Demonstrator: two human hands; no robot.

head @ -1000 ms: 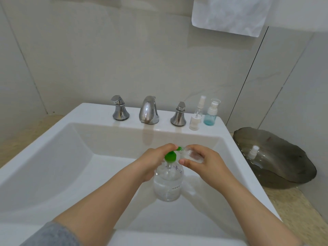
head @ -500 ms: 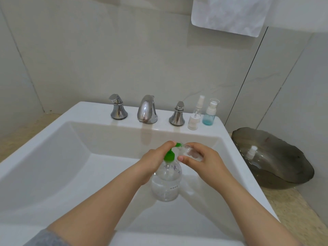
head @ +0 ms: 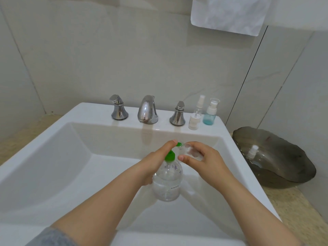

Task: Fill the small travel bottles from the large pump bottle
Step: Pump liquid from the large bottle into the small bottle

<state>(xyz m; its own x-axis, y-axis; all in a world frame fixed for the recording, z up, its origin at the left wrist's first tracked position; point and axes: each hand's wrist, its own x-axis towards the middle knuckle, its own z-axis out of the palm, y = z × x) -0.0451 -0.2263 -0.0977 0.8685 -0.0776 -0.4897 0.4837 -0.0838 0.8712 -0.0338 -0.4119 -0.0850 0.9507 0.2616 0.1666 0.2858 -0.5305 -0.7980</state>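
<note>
1. Two bottles are in my hands, both over the sink (head: pixel 88 110) basin, right of its centre.
2. Pump bottle (head: pixel 167 181): clear, rounded plastic, part-filled with clear liquid. It has a small white label and a glossy green pump head (head: pixel 170 155). I cannot tell whether it rests on the sink floor.
3. My left hand (head: pixel 156 162) curls round its neck and shoulder, one fingertip on top of the pump head.
4. Travel bottle (head: pixel 190 151): small, clear, tilted, mouth at the green spout. My right hand (head: pixel 204 160) pinches it between thumb and curled fingers.
5. Sink's back ledge, right corner: a slim clear spray bottle (head: pixel 196 114) stands just beside a blue-tinted bottle (head: pixel 210 112).
6. Right of the sink: a smoky, wavy-rimmed bowl (head: pixel 284 166).
</note>
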